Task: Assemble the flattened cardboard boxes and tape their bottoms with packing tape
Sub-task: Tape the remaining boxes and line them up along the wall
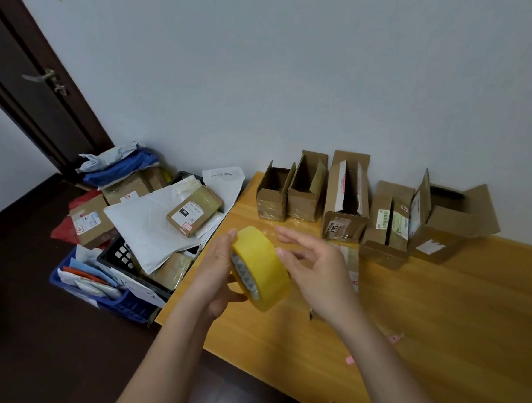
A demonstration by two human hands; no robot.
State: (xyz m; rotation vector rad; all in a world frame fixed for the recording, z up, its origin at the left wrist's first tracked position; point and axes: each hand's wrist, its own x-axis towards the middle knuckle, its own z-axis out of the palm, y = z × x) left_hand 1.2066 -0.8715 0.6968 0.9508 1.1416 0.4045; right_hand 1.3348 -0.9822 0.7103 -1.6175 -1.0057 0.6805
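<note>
The left hand (220, 267) holds a yellow tape roll (260, 268) above the table (437, 336), near its left edge; its fingers curl round the roll's far side and the thumb lies under the core. The right hand (313, 272) is at the roll's right side, fingers spread and lightly bent, the thumb touching the roll's outer face; whether any tape end is pinched cannot be told.

Along the table's far edge, against the wall (297, 78), stands a row of five opened boxes (346, 193), flaps up, from a small one near the far left corner to a wider one with a folded-out flap at the right. A flat piece of cardboard (349, 262) lies on the table behind the right hand.

Left of the table, on the floor (18, 310), sit a blue crate (121, 304) and a black crate (115, 254) heaped with parcels, white mailer bags (145, 225) and small cartons. A dark door (31, 93) stands at the left.
</note>
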